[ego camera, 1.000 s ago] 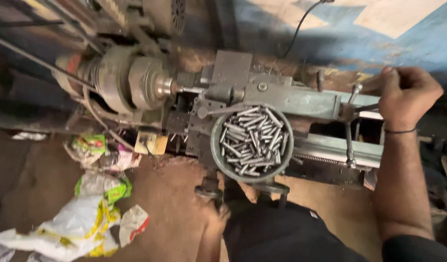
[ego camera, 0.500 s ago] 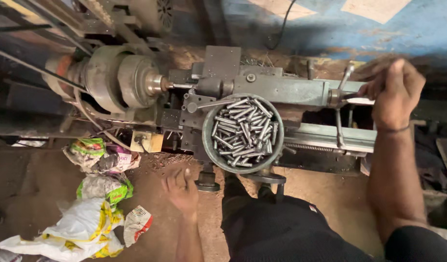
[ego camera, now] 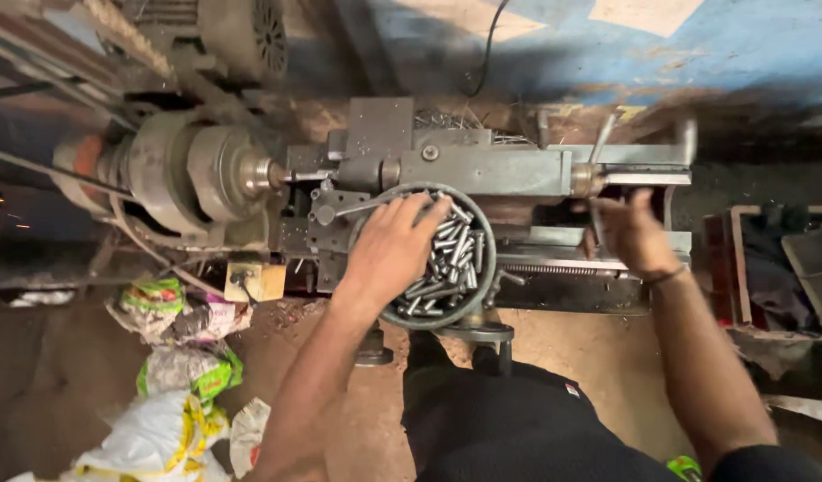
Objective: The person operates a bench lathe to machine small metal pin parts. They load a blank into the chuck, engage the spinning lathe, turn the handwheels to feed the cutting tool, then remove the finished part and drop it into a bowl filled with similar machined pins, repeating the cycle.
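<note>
A round metal bowl (ego camera: 488,278) full of several short steel pins (ego camera: 454,259) rests on the front of an old grey lathe (ego camera: 482,170). My left hand (ego camera: 391,250) reaches into the bowl from the left, palm down, fingers spread over the pins; whether it grips one is hidden. Further right, my right hand (ego camera: 632,236) is blurred and closed around a lever handle (ego camera: 598,219) at the lathe's carriage. The lathe's chuck (ego camera: 216,174) sits to the left of the bowl.
Crumpled plastic bags (ego camera: 174,375) lie on the dirt floor at the lower left. A small yellow switch box (ego camera: 255,281) hangs under the headstock. A wooden crate (ego camera: 768,268) stands at the right. A blue wall runs behind the machine.
My left hand rose from below the bowl up into the pins. My right hand dropped from the upper lever to a lower handle. The view shifted nearer.
</note>
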